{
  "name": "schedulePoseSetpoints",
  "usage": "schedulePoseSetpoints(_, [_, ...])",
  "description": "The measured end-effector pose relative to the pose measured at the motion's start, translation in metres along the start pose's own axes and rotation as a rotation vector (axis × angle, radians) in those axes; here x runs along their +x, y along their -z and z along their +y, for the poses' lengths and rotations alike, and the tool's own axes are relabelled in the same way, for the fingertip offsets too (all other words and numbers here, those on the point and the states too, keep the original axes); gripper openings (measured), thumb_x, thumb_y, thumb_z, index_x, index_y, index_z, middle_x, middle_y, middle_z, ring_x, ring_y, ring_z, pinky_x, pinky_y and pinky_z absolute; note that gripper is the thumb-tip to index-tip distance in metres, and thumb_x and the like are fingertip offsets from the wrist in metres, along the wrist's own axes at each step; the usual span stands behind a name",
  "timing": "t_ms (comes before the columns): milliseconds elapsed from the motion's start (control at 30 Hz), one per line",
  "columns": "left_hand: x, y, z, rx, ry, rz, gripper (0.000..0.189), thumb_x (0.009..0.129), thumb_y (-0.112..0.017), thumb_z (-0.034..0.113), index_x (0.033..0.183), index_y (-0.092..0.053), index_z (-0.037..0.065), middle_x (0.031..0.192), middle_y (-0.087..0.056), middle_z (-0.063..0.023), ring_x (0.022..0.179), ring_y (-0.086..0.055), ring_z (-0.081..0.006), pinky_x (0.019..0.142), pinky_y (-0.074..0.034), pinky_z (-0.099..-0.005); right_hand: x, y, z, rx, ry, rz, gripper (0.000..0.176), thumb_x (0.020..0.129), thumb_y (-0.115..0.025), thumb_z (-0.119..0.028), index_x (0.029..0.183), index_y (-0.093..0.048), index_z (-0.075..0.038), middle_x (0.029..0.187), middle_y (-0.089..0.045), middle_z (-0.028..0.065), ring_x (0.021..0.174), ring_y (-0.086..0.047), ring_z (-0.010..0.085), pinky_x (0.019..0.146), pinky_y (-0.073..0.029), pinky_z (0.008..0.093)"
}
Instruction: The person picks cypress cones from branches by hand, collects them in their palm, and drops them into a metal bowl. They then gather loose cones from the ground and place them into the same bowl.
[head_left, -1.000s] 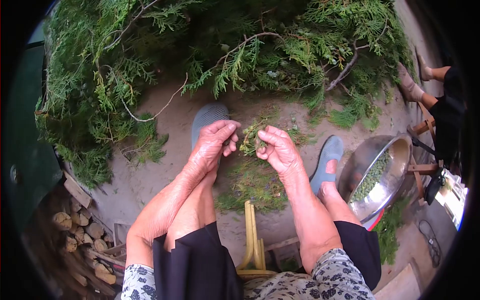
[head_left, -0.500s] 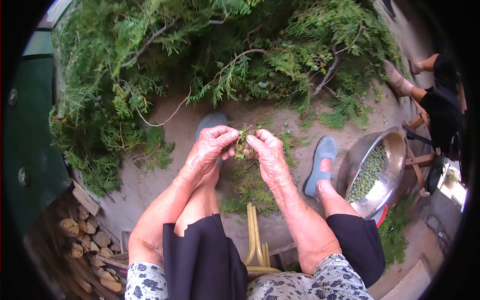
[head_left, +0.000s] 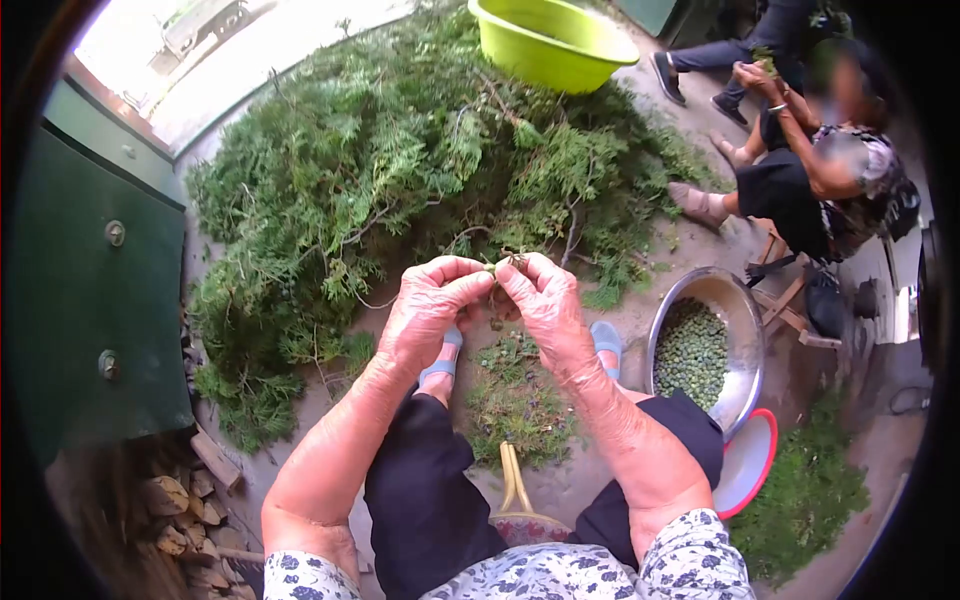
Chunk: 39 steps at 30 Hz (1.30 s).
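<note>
My left hand (head_left: pixel 432 308) and my right hand (head_left: pixel 545 308) meet in front of me over my knees, thumbs and forefingers pinched. Between the fingertips is a small conifer sprig (head_left: pixel 517 258), its needles showing above the right fingers. My left fingertips are closed on a small green cone (head_left: pixel 489 268) at the sprig's near side. On the ground below, between my feet, lie scattered green clippings (head_left: pixel 515 400). To the right stands a metal bowl (head_left: pixel 755 375) holding many small green cones (head_left: pixel 690 350).
A big heap of conifer branches (head_left: pixel 340 170) lies ahead, with a lime-green tub (head_left: pixel 555 60) behind it. A red-rimmed basin (head_left: pixel 752 465) sits by my right knee. Another person (head_left: pixel 850 170) sits at right. Firewood (head_left: pixel 185 515) and a green metal door (head_left: pixel 95 300) are at left.
The view has tilted up, bringing the lime-green tub and the seated person into sight. My hands stay together at the fingertips; less of the sprig shows between them now.
</note>
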<state>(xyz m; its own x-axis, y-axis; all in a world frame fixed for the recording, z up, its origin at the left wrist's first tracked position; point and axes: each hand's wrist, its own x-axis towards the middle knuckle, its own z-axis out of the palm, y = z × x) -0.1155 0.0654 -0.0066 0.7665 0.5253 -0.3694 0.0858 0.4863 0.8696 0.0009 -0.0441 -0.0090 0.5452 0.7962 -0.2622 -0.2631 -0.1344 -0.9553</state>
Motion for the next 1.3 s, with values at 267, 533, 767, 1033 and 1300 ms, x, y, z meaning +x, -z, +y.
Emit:
schedulePoseSetpoints(267, [-0.026,-0.066,0.012,0.071,-0.105,0.049,0.012,0.086,-0.067,0.014,0.089,-0.064,0.002,0.073,-0.062,-0.0014,0.056,-0.056,-0.0068,0.045,-0.043,-0.0198,-0.026,0.029,-0.032,-0.237,0.262,0.192,0.011,0.087,-0.063,-0.012,0.089,-0.061,-0.002,0.074,-0.059,-0.0006,0.063,-0.052,0.0061,0.057,-0.045,0.0220])
schedulePoseSetpoints(533, [-0.012,-0.095,-0.007,-0.147,0.004,0.050,0.009,0.087,-0.063,0.010,0.088,-0.060,0.002,0.075,-0.062,-0.0047,0.057,-0.057,-0.0086,0.046,-0.044,-0.0192,-0.026,0.051,-0.013,0.033,0.173,0.369,0.010,0.087,-0.061,-0.009,0.089,-0.060,0.000,0.070,-0.060,0.0029,0.059,-0.054,0.0100,0.052,-0.043,0.0262])
schedulePoseSetpoints(767, [0.001,-0.104,0.000,-0.503,0.066,0.011,0.016,0.090,-0.058,0.019,0.093,-0.057,0.003,0.079,-0.061,-0.0073,0.059,-0.057,-0.0138,0.048,-0.046,-0.0232,-0.021,0.066,-0.037,0.364,0.155,0.263,0.009,0.090,-0.060,-0.012,0.091,-0.059,-0.003,0.075,-0.060,-0.0007,0.062,-0.051,0.0065,0.057,-0.043,0.0214])
schedulePoseSetpoints(1033, [0.007,-0.112,0.004,-0.264,0.034,0.032,0.017,0.089,-0.062,0.023,0.090,-0.058,0.007,0.075,-0.059,-0.0025,0.054,-0.055,-0.0099,0.043,-0.042,-0.0204,-0.020,0.073,-0.046,0.069,0.163,0.140,0.008,0.090,-0.058,-0.011,0.088,-0.059,-0.003,0.076,-0.062,0.0003,0.059,-0.052,0.0059,0.052,-0.042,0.0223])
schedulePoseSetpoints(1300, [0.005,-0.117,0.001,-0.293,-0.004,-0.014,0.011,0.087,-0.065,0.015,0.086,-0.058,0.006,0.071,-0.056,0.0000,0.052,-0.051,-0.0072,0.039,-0.036,-0.0181,-0.021,0.077,-0.038,0.270,0.141,0.075,0.008,0.090,-0.058,-0.011,0.088,-0.058,-0.003,0.076,-0.059,-0.0010,0.063,-0.049,0.0048,0.055,-0.041,0.0221])
